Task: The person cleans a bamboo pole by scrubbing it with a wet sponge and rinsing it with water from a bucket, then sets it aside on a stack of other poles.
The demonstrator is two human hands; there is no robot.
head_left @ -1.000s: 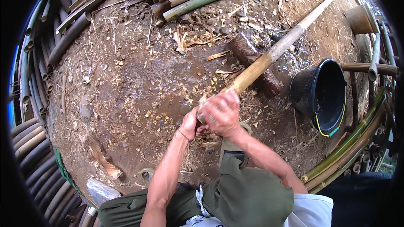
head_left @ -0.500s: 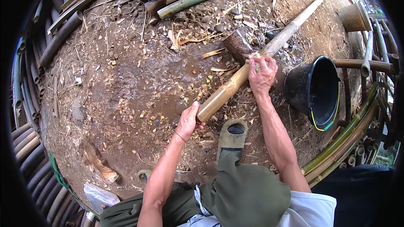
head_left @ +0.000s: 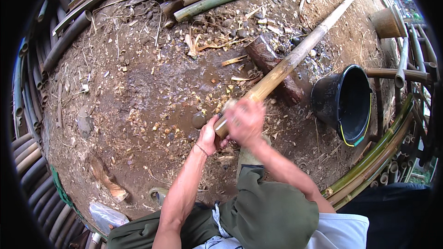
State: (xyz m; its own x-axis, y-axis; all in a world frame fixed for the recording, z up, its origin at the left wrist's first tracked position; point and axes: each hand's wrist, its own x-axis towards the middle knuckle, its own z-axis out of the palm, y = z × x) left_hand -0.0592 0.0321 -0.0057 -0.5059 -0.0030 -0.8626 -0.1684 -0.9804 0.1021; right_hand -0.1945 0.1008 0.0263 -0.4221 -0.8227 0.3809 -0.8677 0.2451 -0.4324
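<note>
A long bamboo pole (head_left: 281, 69) slants from near my knees to the far right, resting across a short brown log (head_left: 290, 90). Its near end is wet and yellowish, the far part greyer. My left hand (head_left: 211, 137) is closed around that near end, fingers curled underneath. On top of the pole, just beyond it, my right hand (head_left: 245, 122) presses a pale fibrous wad (head_left: 229, 106) against the surface. Motion smears the right fingers, and most of the wad is hidden beneath them.
A black bucket (head_left: 323, 93) with a yellow-green handle lies tipped at the right. Bamboo poles are stacked at the far side (head_left: 217, 2), the left (head_left: 39, 175) and the right (head_left: 376, 154). Wood chips litter the muddy ground (head_left: 138, 97). A clear plastic bag (head_left: 107, 215) lies lower left.
My right hand has slid with the wad along the pole toward me, from beside the log to the near end. My left hand keeps its grip there.
</note>
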